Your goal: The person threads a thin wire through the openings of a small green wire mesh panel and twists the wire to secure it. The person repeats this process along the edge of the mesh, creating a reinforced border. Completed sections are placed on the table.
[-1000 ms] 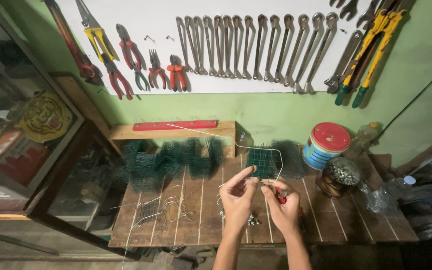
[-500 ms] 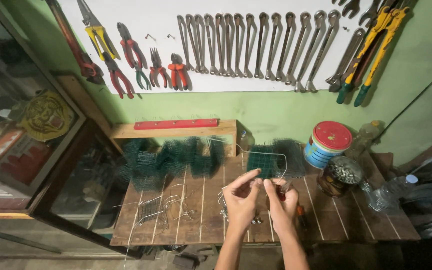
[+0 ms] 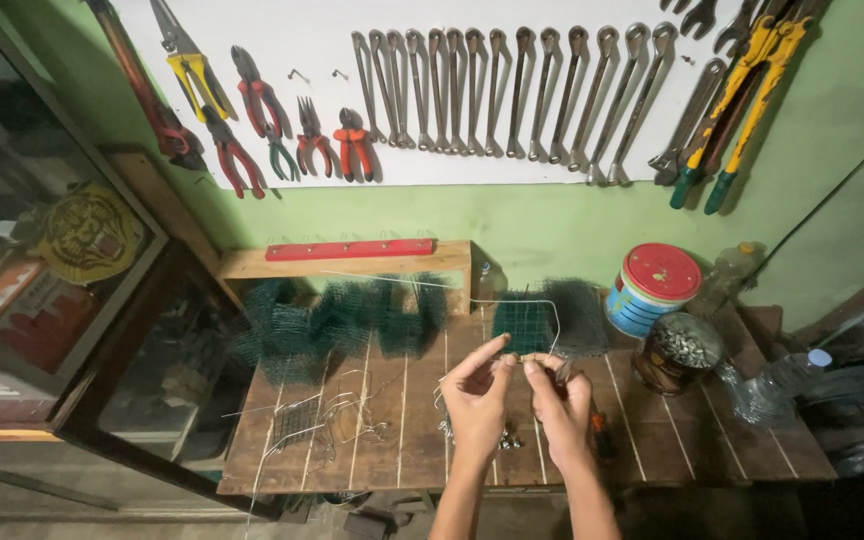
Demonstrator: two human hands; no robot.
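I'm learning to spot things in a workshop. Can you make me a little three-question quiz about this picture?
1. True or false: both hands pinch a thin wire.
2. What colour is the lid of the striped tin? A green, B red, C black.
3. What hangs in a row on the white board?

Key:
1. True: left hand and right hand meet at it.
2. B.
3. Metal tongs, with pliers to their left.

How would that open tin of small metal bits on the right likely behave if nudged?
The open tin looks filled near its rim with small metal pieces, so it is probably heavy for its size and would slide rather than tip. The wooden bench has slat gaps, so it might catch and spill some.
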